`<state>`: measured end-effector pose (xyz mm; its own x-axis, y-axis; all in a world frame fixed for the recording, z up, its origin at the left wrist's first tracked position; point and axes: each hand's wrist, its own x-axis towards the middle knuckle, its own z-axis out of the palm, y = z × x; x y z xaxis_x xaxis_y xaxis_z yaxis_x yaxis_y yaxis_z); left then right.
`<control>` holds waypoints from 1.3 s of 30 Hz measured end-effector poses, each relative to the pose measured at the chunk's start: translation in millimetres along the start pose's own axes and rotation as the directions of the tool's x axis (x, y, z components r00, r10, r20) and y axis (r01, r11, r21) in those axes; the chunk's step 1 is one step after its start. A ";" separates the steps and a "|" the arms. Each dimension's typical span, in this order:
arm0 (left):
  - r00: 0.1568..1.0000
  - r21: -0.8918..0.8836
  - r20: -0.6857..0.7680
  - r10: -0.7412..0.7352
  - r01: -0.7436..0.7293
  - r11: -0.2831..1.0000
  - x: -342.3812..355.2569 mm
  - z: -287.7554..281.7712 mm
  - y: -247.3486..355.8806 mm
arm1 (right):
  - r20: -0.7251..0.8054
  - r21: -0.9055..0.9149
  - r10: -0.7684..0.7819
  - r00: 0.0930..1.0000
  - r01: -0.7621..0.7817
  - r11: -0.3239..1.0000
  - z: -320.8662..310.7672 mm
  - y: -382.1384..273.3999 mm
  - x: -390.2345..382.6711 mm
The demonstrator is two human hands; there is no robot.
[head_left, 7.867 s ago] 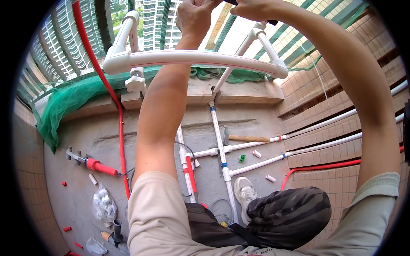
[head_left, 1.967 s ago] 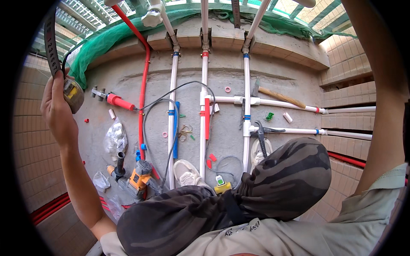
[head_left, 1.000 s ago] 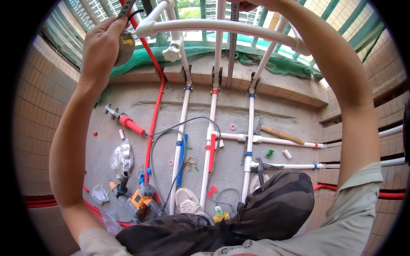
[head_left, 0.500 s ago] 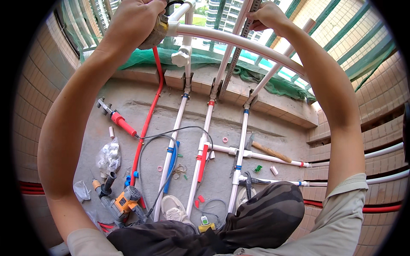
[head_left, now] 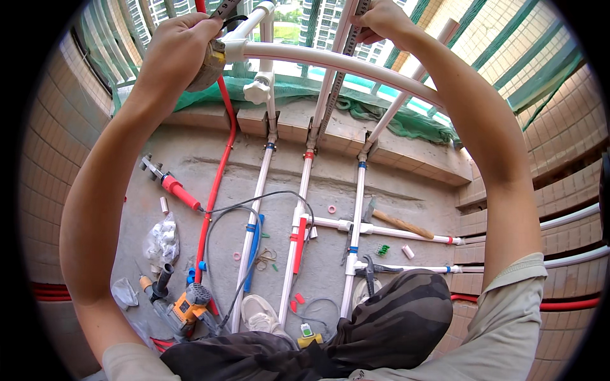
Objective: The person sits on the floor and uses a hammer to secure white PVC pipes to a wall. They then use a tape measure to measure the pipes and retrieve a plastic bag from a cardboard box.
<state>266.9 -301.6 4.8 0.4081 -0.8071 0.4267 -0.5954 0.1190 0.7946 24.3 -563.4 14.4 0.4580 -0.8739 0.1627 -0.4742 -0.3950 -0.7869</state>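
At the upper left, my left hand (head_left: 171, 54) is closed round a tape measure (head_left: 207, 66) with a yellow and grey case. Printed blade shows above its thumb and leaves the top of the view. Across from it, my right hand (head_left: 386, 24) pinches a length of the blade (head_left: 338, 86) beside an upright white pipe (head_left: 325, 89). From those fingers the blade runs down to the tiled ledge. A curved white pipe (head_left: 343, 62) crosses between my arms. Beside the tape case is its white elbow joint (head_left: 236, 51), with a white valve knob (head_left: 257, 92) below.
White and red pipes run along the concrete floor. An orange power drill (head_left: 190, 303), a red-handled pipe welding tool (head_left: 181, 192), a wooden-handled hammer (head_left: 403, 221) and a bag of white fittings (head_left: 162, 242) lie there. Green netting (head_left: 406, 124) hangs behind the tiled ledge (head_left: 419, 162).
The view has shifted slightly. My left hand with the tape measure sits a little lower and further left, and blade now shows above its thumb. My right hand still pinches the blade.
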 end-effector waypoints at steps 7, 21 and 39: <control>0.997 -0.101 0.025 -0.078 0.081 0.992 -11.0 -2.7 10.5 | 0.015 -0.161 0.026 1.000 -0.023 0.987 -32.4 -34.4 -31.2; 0.986 -0.133 0.166 0.028 -0.006 0.991 -2.9 52.2 31.4 | -0.048 -0.374 0.050 0.998 -0.064 0.925 -98.2 21.7 -62.2; 0.964 -0.110 0.247 -0.100 0.130 0.985 -16.7 87.0 72.2 | -0.123 0.134 -0.270 0.955 0.286 0.949 -117.7 81.8 -54.2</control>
<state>156.8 -329.9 17.5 0.2822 -0.9325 0.2252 -0.4574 0.0756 0.8860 -127.8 -581.6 11.3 0.4729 -0.7626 0.4413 -0.2184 -0.5867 -0.7798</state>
